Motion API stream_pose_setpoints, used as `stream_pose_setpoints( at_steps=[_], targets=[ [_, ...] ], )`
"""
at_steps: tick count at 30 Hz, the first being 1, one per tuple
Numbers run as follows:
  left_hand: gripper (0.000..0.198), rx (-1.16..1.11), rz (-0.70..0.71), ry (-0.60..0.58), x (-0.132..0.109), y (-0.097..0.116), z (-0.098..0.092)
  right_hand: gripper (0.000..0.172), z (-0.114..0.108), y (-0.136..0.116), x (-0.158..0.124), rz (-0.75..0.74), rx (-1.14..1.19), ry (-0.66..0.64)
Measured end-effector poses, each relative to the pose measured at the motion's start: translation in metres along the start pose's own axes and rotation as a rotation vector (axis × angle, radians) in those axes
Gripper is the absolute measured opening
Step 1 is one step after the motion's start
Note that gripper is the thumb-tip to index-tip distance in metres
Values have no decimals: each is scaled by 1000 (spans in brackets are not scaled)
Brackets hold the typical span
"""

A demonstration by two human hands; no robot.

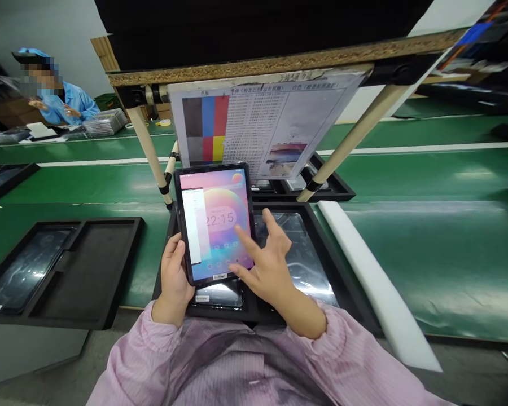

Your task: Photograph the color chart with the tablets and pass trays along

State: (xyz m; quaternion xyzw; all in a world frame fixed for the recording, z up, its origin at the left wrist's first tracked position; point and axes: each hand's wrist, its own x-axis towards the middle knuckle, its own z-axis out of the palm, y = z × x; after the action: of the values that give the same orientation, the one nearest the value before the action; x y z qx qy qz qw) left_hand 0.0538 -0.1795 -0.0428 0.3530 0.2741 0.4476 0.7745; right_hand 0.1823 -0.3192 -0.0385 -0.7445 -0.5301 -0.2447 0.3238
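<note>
Left hand (174, 276) pinching tablet (215, 220) at lower-left edge, thumb on bezel; tablet lit, held tilted above black tray (220, 313). Right hand (265, 262) spread, index fingertip at screen. Risk, judged: one-edge hold, so firm tap could pivot tablet, dropping it onto bagged unit (309, 259) beneath

Tablet (215, 223) above tray (322, 248), chart (266, 124) behind

a green belt (427, 225) runs across the bench. a black tray (93, 270) lies at its left, with a dark panel (25, 270) in one compartment. a printed sheet (271, 124) with colour blocks hangs from a chipboard shelf (279, 62). a white foam strip (376, 282) lies at the right. far left, a person in blue (68, 104) is near stacked clear trays (105, 121).
</note>
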Motion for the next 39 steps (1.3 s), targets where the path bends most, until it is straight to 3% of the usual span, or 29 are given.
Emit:
stream_pose_setpoints(
  at_steps=[3, 5, 9, 12, 16, 18, 21, 24, 28, 31, 39],
  targets=[
    [36, 2, -4, -3, -1, 0, 1, 58, -2, -8, 1, -195, -73, -28],
    [37, 4, -9, -8, 0, 0, 1, 53, -2, -10, 1, -244, -92, -21],
    [35, -6, -5, -4, 0, -1, 0, 31, -4, -5, 0, -38, -109, 100],
    [33, -9, -8, -7, 0, 0, 0, 33, -7, -4, 0, -13, -95, 169],
    [32, -10, -14, -10, -1, 1, 1, 35, -9, -6, 1, -185, -79, 52],
    [33, -14, -7, -4, -1, 1, 1, 31, -9, -5, 1, -124, -85, 65],
    [34, -19, -1, 6, -1, 2, 0, 30, -11, 1, -1, 58, -80, 189],
    [35, -18, -2, 5, 0, 2, 0, 28, -12, 3, -3, 73, -79, 257],
    [35, -2, -7, -10, 0, 2, 0, 35, -11, -2, -2, -109, -12, 101],
    [36, 6, -8, -13, 1, 1, 0, 34, -10, -4, -1, -132, -32, -10],
    [36, 18, 8, 1, 1, 0, -2, 29, -12, 2, -2, 37, -59, 187]
  ],
)
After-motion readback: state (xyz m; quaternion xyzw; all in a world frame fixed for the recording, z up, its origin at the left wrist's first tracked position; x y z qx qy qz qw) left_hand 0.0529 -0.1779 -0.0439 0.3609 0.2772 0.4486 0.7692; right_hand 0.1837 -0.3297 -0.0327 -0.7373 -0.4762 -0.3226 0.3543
